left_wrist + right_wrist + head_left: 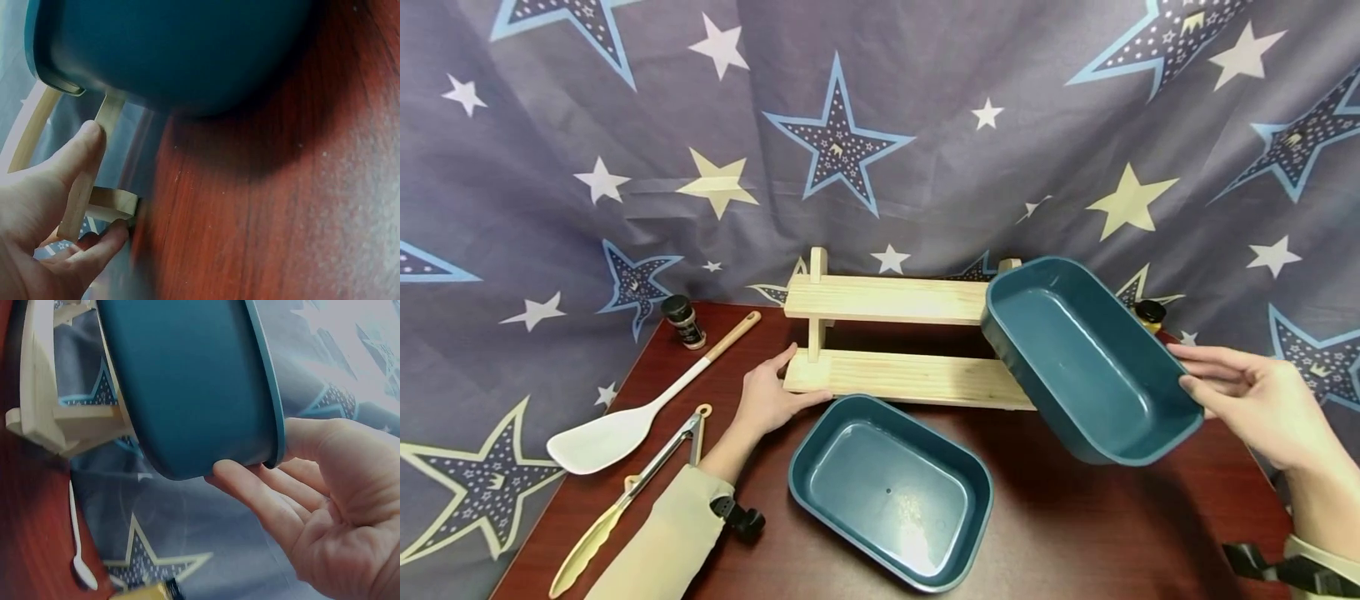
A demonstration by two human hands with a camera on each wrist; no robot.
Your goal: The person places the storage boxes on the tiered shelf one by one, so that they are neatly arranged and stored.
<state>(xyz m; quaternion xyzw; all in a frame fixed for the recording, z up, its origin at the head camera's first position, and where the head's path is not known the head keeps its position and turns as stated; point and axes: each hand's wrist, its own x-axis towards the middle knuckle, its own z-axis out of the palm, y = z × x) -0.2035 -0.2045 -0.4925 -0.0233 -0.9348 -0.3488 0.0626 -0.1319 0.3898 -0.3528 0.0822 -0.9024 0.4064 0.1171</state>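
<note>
A two-tier wooden rack [895, 300] stands at the back of the dark red table [1075, 533]. My left hand [771, 396] grips the left end of its lower shelf; in the left wrist view the thumb lies on the rack's upright [81, 194] and the fingers [94, 250] curl under it. My right hand [1247, 400] holds a deep teal dish [1075, 350] tilted in the air at the rack's right end, thumb at the rim and fingers [256, 494] under its outer wall [187, 381]. A second teal dish [887, 487] sits empty on the table in front of the rack.
On the table's left lie a white spatula [617, 429] with a wooden handle, metal tongs [632, 492] and a small black-lidded spice jar [683, 321]. A yellow-lidded jar [1150, 312] peeks out behind the held dish. Star-patterned cloth hangs behind and drapes around the table.
</note>
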